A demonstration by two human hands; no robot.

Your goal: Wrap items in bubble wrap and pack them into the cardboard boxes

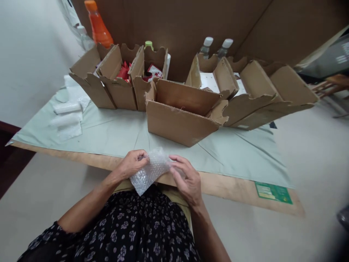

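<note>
Between my two hands, a piece of clear bubble wrap [151, 169] hangs over the front edge of the table, in front of my lap. My left hand [132, 162] is closed and pinches its upper left side. The fingers of my right hand [187, 178] are curled around its right edge, thumb against forefinger side. Whether the wrap is a bag or a flat sheet, I cannot tell. Just beyond it stands an open cardboard box [182, 122] with tall sides; little of its inside shows.
Behind stand several cardboard bins [124, 95], some holding red packets [124, 71] or white cards [209, 82]. An orange bottle [99, 27] and clear bottles [224, 49] rise behind them. More bubble wrap [68, 122] lies at left on the pale green cloth [117, 127].
</note>
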